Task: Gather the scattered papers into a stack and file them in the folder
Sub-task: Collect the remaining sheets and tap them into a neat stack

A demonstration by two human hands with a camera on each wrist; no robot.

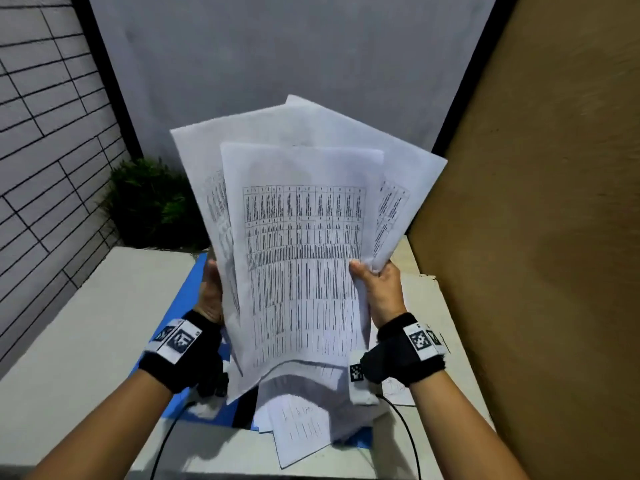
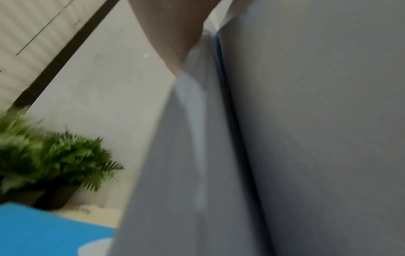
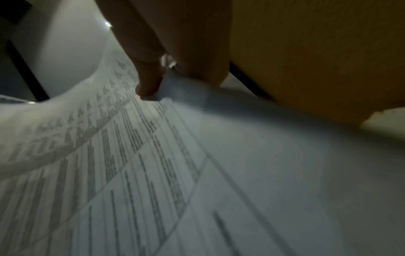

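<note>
I hold several printed white papers upright and fanned out above the table. My left hand grips their left edge, its fingers hidden behind the sheets. My right hand pinches the right edge, thumb on the front sheet. The bottom edges curl onto more papers lying on the open blue folder. In the right wrist view the thumb and fingers pinch the printed papers. The left wrist view shows the backs of the papers and a corner of the folder.
A green potted plant stands at the table's back left corner. A brown board walls the right side. The white table has a tiled wall on its left. Cables run from both wrists toward the front edge.
</note>
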